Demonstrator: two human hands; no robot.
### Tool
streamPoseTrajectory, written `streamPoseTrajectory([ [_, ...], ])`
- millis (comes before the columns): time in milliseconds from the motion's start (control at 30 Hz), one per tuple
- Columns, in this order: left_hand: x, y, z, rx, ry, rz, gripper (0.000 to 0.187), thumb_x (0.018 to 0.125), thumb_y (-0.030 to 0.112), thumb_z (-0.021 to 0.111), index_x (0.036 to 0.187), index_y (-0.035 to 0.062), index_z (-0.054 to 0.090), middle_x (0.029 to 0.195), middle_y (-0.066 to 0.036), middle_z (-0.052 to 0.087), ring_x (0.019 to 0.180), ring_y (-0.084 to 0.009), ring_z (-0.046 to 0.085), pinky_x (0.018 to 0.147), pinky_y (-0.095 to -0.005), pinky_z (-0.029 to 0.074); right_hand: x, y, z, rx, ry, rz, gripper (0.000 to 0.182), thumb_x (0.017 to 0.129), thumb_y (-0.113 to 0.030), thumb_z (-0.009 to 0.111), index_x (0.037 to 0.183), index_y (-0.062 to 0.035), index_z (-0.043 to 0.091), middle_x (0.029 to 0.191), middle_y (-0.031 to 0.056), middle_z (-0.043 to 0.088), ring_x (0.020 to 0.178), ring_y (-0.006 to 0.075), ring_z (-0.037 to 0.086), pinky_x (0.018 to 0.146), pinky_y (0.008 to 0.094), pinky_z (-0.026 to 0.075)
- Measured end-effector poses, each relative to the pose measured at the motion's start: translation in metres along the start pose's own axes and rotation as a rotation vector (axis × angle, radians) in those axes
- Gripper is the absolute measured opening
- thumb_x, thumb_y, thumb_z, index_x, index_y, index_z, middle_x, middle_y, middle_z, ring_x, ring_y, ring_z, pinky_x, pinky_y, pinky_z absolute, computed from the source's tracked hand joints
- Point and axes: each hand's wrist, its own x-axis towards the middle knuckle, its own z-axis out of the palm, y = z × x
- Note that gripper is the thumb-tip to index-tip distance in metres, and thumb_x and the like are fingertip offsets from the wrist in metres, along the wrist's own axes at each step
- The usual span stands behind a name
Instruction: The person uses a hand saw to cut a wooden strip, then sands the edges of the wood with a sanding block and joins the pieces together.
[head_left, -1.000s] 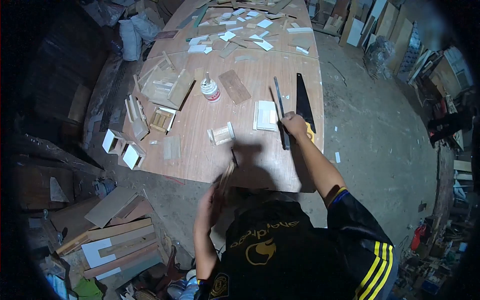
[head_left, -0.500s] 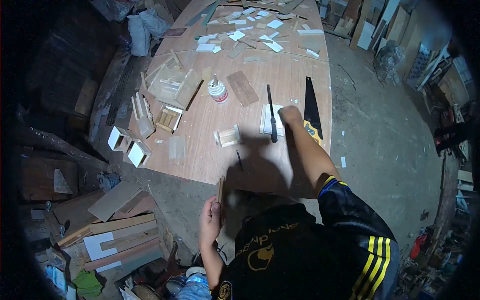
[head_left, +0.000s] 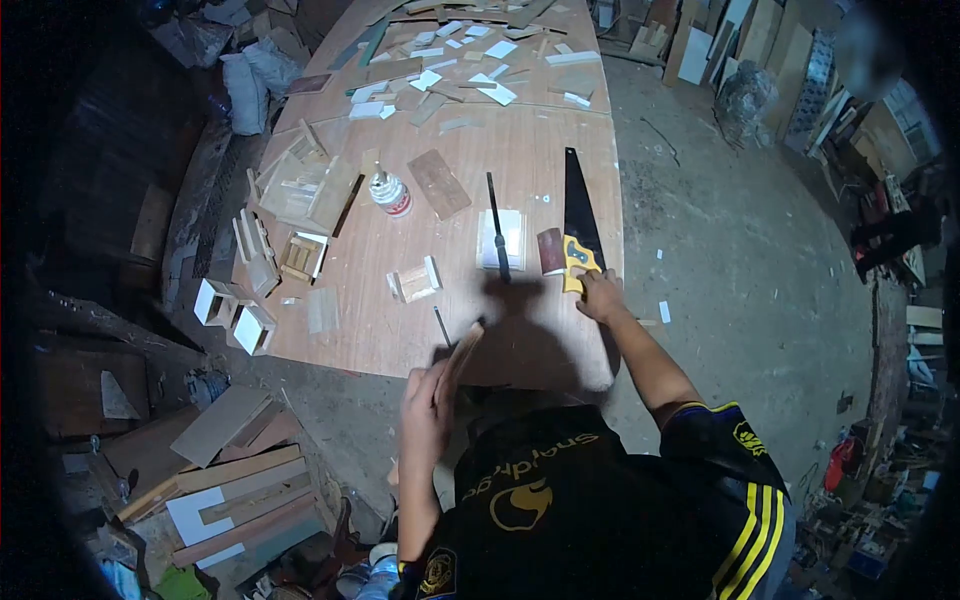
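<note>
My left hand (head_left: 425, 405) is closed around a thin wooden piece (head_left: 466, 345), held upright near the table's front edge. At the right edge, my right hand (head_left: 600, 297) has its fingers curled at the yellow handle of a hand saw (head_left: 578, 215); the blade lies flat, pointing away from me. Beside that handle rests a reddish-brown piece like sandpaper (head_left: 551, 251). A long dark bar-like tool (head_left: 500, 240) lies across a white-topped wooden block (head_left: 515, 232). A small dark rod (head_left: 441, 325) is on the table near my left hand.
On the wooden table (head_left: 350, 345) stand a white glue bottle (head_left: 390, 195), a flat board (head_left: 439, 185), a small wooden frame (head_left: 415, 280) and a wooden model (head_left: 310, 190). Several offcuts (head_left: 425, 80) cover the far end. Stacked boards (head_left: 240, 490) are on the floor at left.
My right hand has moved from beside the white-topped block back to the saw handle, uncovering the reddish-brown piece. My left hand has risen toward the table edge, tilting the wooden piece. The view has shifted.
</note>
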Motion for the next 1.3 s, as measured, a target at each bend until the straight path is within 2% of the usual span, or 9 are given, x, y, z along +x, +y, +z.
streamPoseTrajectory([
  [600, 0.026, 0.012, 0.183, 0.108, -0.351, 0.287, 0.038, 0.091, 0.025, 0.063, 0.123, 0.0069, 0.060, 0.090, -0.019, 0.056, 0.084, -0.0370, 0.058, 0.076, -0.0439, 0.048, -0.066, 0.100, -0.024, 0.339, 0.836, 0.068, 0.012, 0.077, -0.011, 0.062, 0.078, -0.0059, 0.051, 0.077, 0.0123, 0.056, 0.069, 0.0354, 0.049, 0.062, 0.0456, 0.039],
  [733, 0.034, 0.011, 0.233, 0.181, -0.455, 0.385, 0.037, 0.090, 0.022, 0.064, 0.124, 0.0086, 0.061, 0.088, -0.018, 0.055, 0.084, -0.0346, 0.058, 0.075, -0.0422, 0.049, -0.146, 0.081, -0.079, 0.746, 0.835, 0.441, 0.020, 0.089, -0.021, 0.062, 0.099, -0.0053, 0.056, 0.088, 0.0142, 0.063, 0.084, 0.0312, 0.062, 0.075, 0.0397, 0.048],
  [767, 0.036, 0.012, 0.244, 0.235, -0.515, 0.412, 0.035, 0.090, 0.019, 0.062, 0.123, 0.0081, 0.061, 0.088, -0.018, 0.055, 0.084, -0.0353, 0.058, 0.074, -0.0433, 0.049, -0.167, 0.076, -0.095, 0.836, 0.732, 0.584, 0.034, 0.092, -0.023, 0.062, 0.121, -0.0088, 0.055, 0.089, 0.0140, 0.064, 0.090, 0.0247, 0.065, 0.079, 0.0362, 0.049],
  [867, 0.052, -0.045, 0.313, 0.340, -0.608, 0.651, 0.023, 0.090, 0.013, 0.054, 0.108, 0.0046, 0.064, 0.089, -0.020, 0.059, 0.081, -0.0397, 0.058, 0.070, -0.0473, 0.048, -0.211, 0.063, -0.135, 0.866, 0.629, 0.769, 0.050, 0.091, -0.017, 0.062, 0.138, -0.0116, 0.046, 0.087, 0.0163, 0.067, 0.082, 0.0303, 0.067, 0.077, 0.0382, 0.050],
  [900, 0.055, -0.037, 0.322, 0.360, -0.668, 0.608, 0.021, 0.090, 0.015, 0.054, 0.106, 0.0049, 0.063, 0.092, -0.019, 0.059, 0.085, -0.0389, 0.058, 0.071, -0.0480, 0.048, -0.222, 0.080, -0.099, 0.650, 0.798, 0.596, 0.055, 0.092, -0.019, 0.062, 0.144, -0.0150, 0.043, 0.099, 0.0173, 0.069, 0.091, 0.0247, 0.068, 0.080, 0.0339, 0.050],
  [967, 0.054, -0.032, 0.339, 0.365, -0.734, 0.576, 0.019, 0.090, 0.016, 0.054, 0.103, 0.0052, 0.063, 0.095, -0.018, 0.060, 0.088, -0.0380, 0.058, 0.072, -0.0487, 0.048, -0.249, 0.075, -0.089, 0.720, 0.714, 0.669, 0.050, 0.094, -0.019, 0.061, 0.141, -0.0141, 0.047, 0.105, 0.0178, 0.069, 0.095, 0.0249, 0.068, 0.082, 0.0333, 0.050],
  [1033, 0.049, -0.046, 0.362, 0.256, -0.439, 0.928, 0.020, 0.089, 0.017, 0.055, 0.106, 0.0091, 0.062, 0.101, -0.014, 0.059, 0.095, -0.0356, 0.057, 0.075, -0.0501, 0.048, -0.266, 0.066, -0.081, 0.788, 0.626, 0.733, 0.045, 0.095, -0.019, 0.060, 0.138, -0.0131, 0.051, 0.110, 0.0182, 0.068, 0.099, 0.0251, 0.067, 0.084, 0.0327, 0.050],
  [1167, 0.053, -0.039, 0.368, 0.330, -0.673, 0.953, 0.030, 0.088, 0.022, 0.057, 0.117, 0.0188, 0.058, 0.107, -0.010, 0.058, 0.102, -0.0324, 0.055, 0.086, -0.0489, 0.045, -0.297, 0.042, -0.076, 0.786, 0.821, 0.685, 0.045, 0.096, -0.016, 0.059, 0.139, -0.0067, 0.050, 0.103, 0.0078, 0.068, 0.088, 0.0121, 0.062, 0.078, 0.0254, 0.048],
  [1300, 0.055, -0.081, 0.400, 0.381, -0.657, 1.068, 0.034, 0.087, 0.027, 0.060, 0.117, 0.0115, 0.058, 0.113, -0.011, 0.055, 0.110, -0.0320, 0.052, 0.092, -0.0532, 0.040, -0.311, 0.016, -0.092, 1.059, 0.749, 0.859, 0.053, 0.096, -0.012, 0.059, 0.144, -0.0019, 0.041, 0.099, -0.0006, 0.063, 0.083, 0.0045, 0.052, 0.075, 0.0200, 0.044],
])
